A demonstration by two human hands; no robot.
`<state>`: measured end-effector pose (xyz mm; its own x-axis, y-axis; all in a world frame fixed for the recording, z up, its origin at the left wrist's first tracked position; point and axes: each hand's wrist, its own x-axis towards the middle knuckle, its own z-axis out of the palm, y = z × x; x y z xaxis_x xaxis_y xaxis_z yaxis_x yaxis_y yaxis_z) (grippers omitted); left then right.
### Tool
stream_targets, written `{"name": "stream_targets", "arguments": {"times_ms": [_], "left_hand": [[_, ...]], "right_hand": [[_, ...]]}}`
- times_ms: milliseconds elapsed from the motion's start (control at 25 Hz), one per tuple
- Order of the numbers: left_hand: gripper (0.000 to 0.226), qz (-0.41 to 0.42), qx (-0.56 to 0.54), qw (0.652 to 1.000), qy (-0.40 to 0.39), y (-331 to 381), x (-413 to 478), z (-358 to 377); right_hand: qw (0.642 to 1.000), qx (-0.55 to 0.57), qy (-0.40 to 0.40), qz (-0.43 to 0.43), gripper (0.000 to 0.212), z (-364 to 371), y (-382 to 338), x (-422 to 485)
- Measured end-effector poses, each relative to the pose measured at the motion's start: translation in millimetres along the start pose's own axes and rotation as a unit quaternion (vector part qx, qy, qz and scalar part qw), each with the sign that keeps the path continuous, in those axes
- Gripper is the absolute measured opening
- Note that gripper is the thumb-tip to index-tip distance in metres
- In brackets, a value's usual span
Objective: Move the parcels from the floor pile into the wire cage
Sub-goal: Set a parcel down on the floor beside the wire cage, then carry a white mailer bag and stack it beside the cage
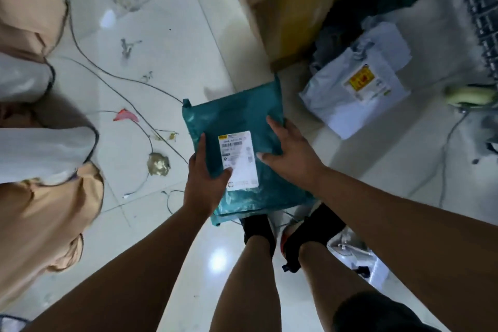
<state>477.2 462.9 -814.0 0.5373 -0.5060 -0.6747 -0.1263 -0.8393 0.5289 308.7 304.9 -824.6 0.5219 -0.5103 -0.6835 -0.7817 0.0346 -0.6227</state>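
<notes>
A teal plastic parcel point(237, 121) with a white shipping label is held flat above the floor, in front of my legs. My left hand point(206, 178) grips its left edge, thumb on the label. My right hand point(289, 152) lies on its right side, thumb on top and fingers over the edge. A grey parcel point(361, 83) with a yellow label lies on the floor to the right. The wire cage point(482, 16) stands at the far right edge, blurred.
A large cardboard box point(293, 0) stands ahead, with dark bags beside it. Tan and white parcels point(40, 143) are piled along the left. Thin cords and scraps point(159, 163) litter the white tiles. A cage wheel point(469, 96) is at the right.
</notes>
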Motion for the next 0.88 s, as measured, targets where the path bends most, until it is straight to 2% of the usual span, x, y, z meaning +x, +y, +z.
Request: {"name": "stream_targets", "arguments": {"times_ms": [280,480,680,880], "left_hand": [[0.101,0.019,-0.026,0.999,0.008,-32.2,130.2,-20.7],[0.098,0.012,-0.059,0.998,0.016,-31.1,175.2,-9.7],[0.113,0.003,-0.072,0.997,-0.011,-31.0,168.2,-8.7],[0.093,-0.003,-0.057,0.998,0.001,16.5,87.8,-44.9]], "right_hand": [[0.998,-0.064,-0.004,-0.001,0.093,49.6,-17.8,136.4],[0.993,-0.109,0.04,-0.025,0.091,50.7,-6.3,179.6],[0.984,-0.168,0.047,-0.04,0.091,33.4,-8.5,173.3],[0.972,-0.231,0.002,-0.043,0.093,0.5,-69.3,98.3]]}}
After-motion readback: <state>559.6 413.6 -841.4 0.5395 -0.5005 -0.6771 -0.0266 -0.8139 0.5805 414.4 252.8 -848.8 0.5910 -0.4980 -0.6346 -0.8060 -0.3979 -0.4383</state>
